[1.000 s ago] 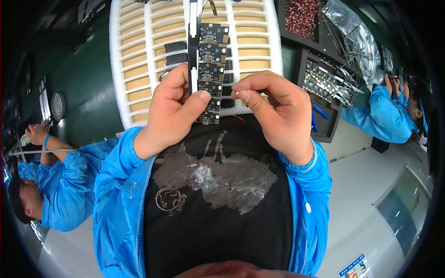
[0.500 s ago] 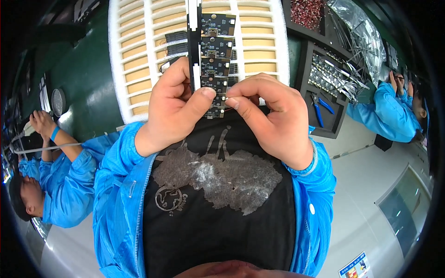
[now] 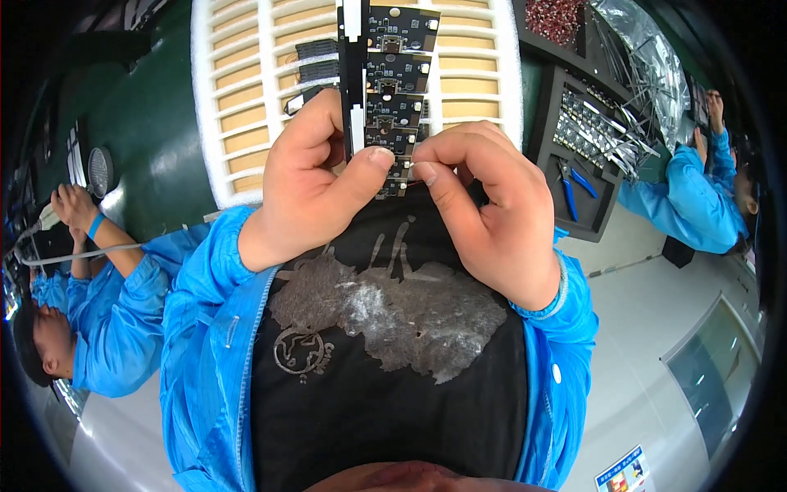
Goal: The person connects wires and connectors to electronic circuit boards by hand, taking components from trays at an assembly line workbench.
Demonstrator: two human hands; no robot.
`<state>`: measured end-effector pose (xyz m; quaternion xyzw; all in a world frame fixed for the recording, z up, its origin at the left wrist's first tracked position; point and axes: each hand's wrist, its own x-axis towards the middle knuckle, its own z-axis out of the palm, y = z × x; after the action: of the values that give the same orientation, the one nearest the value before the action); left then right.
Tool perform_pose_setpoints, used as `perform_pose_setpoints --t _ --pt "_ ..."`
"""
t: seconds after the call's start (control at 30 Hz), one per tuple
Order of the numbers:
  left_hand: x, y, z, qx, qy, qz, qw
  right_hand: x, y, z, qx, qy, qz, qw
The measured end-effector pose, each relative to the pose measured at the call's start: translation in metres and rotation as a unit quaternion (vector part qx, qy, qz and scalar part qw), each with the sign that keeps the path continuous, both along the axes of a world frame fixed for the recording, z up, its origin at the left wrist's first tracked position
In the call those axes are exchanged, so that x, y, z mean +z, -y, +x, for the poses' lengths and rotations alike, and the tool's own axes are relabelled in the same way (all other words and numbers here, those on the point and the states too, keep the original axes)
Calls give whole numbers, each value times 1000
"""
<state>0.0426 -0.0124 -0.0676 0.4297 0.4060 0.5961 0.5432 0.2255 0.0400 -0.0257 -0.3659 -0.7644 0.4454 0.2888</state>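
Observation:
A long strip of black circuit boards (image 3: 399, 74), joined in a row, stands out from my left hand (image 3: 307, 180). My left thumb presses on the lower boards while the fingers curl behind. Along the strip's left side runs a black bar (image 3: 352, 82) with white patches. My right hand (image 3: 500, 205) is pinched at the right edge of the lower boards, thumb against forefinger. A thin reddish line, perhaps a wire, shows beneath its fingertips; what the pinch holds is too small to make out.
Under the strip lies a white slotted foam tray (image 3: 238, 107) with dark boards (image 3: 317, 61) in some slots. At the right, a black tray (image 3: 605, 215) holds blue-handled cutters (image 3: 570, 197) and silvery parts. Beyond are red pieces (image 3: 556, 20) and a clear plastic bag (image 3: 643, 49). Co-workers sit on both sides.
The board strip has shifted slightly right and away from me, both hands staying on or at it. The co-worker on the right has raised a hand.

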Motion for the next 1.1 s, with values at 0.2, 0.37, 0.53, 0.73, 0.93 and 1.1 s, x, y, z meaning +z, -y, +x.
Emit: perform_pose_setpoints --t 0.2,0.37,0.53,0.73,0.93,1.1 --pt "-5 3 -5 11 -107 33 994 -4 4 -3 -13 11 50 999" --pt "-10 6 -2 45 -139 82 986 -7 4 -7 -18 18 115 993" --pt "-10 4 3 70 -134 119 981 -11 5 -9 -40 9 148 988" --pt "-12 5 4 78 -126 121 981 -9 4 -7 -48 14 183 982" --pt "-15 3 5 81 -110 157 978 -12 8 -9 -70 25 199 977" --pt "-17 2 14 113 -94 168 975 -16 8 -11 -74 21 223 972"
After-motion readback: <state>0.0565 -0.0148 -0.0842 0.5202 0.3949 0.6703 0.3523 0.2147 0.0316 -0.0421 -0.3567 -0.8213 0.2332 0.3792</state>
